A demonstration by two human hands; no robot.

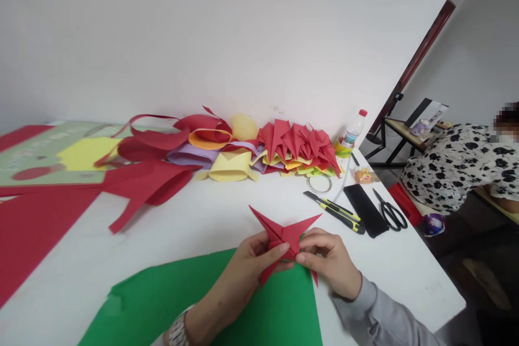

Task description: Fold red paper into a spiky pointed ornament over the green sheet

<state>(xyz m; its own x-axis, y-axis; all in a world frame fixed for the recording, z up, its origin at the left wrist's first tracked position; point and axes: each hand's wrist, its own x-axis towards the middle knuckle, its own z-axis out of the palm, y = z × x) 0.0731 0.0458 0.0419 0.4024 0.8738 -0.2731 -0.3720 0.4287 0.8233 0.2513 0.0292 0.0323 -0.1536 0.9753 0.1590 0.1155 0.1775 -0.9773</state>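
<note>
Between my two hands is a red folded-paper star (290, 235) with long pointed tips, held up over a green paper sheet (170, 292). My left hand (259, 257) grips its left side, the thumb lying across the folded middle and the other fingers partly hidden behind. At the right edge of the star, my right hand (328, 259) pinches the paper between thumb and fingers. Two tips point up and outward; two others point down past my hands.
Along the wall lie red folded-paper pieces (298, 140), a yellow paper piece (231, 166) and large red sheets (44, 221). To the right are a tape roll (319, 184), utility knife (336, 212), black phone (366, 210), scissors (390, 210) and bottle (351, 134). Another person (454, 165) sits beyond the table.
</note>
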